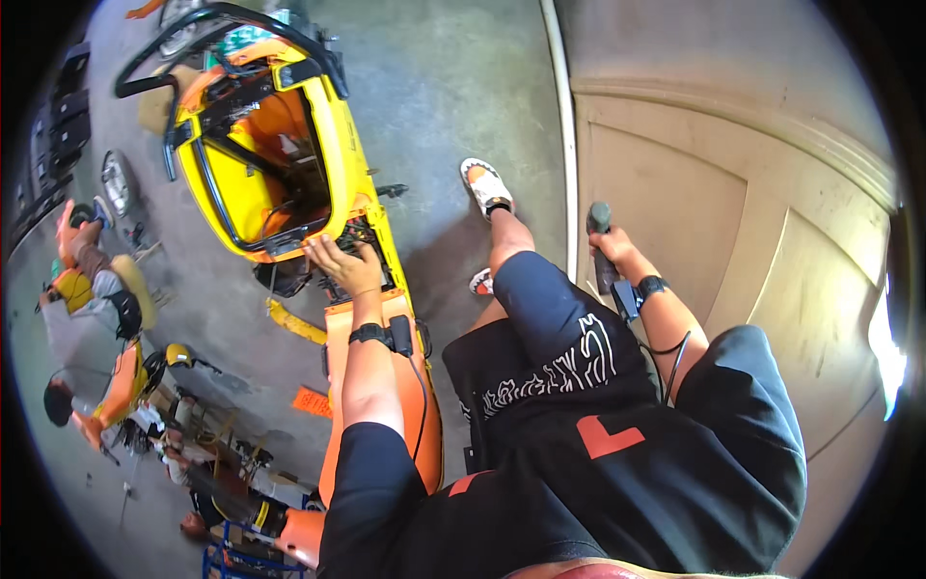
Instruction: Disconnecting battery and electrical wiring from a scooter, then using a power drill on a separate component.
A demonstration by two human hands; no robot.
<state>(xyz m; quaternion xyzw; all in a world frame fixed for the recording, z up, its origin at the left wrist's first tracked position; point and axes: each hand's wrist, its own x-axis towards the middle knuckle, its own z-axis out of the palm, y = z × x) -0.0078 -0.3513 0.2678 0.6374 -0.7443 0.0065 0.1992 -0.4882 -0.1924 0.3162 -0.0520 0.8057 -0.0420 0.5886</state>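
A yellow and orange motor scooter (357, 154) with a black tube rail and an open cavity stands to my left. My left hand (349, 266) lies on the near rim of the cavity with its fingers stretched out. Beside that hand, wires and dark parts (359, 232) show in a gap of the body. Below my left forearm runs a smooth orange panel (395, 405). On the right, away from the scooter, my right hand (617, 247) is closed around a dark, stick-shaped hand tool (604, 265) with a grey-green end. Its exact kind is unclear.
A beige panelled wall (666, 174) and a white pipe (561, 96) stand close on my right. A yellow curved part (294, 321) and an orange sheet (312, 401) lie on the concrete floor. Another person (82, 328) works at the far left, near loose parts and a wheel (118, 183).
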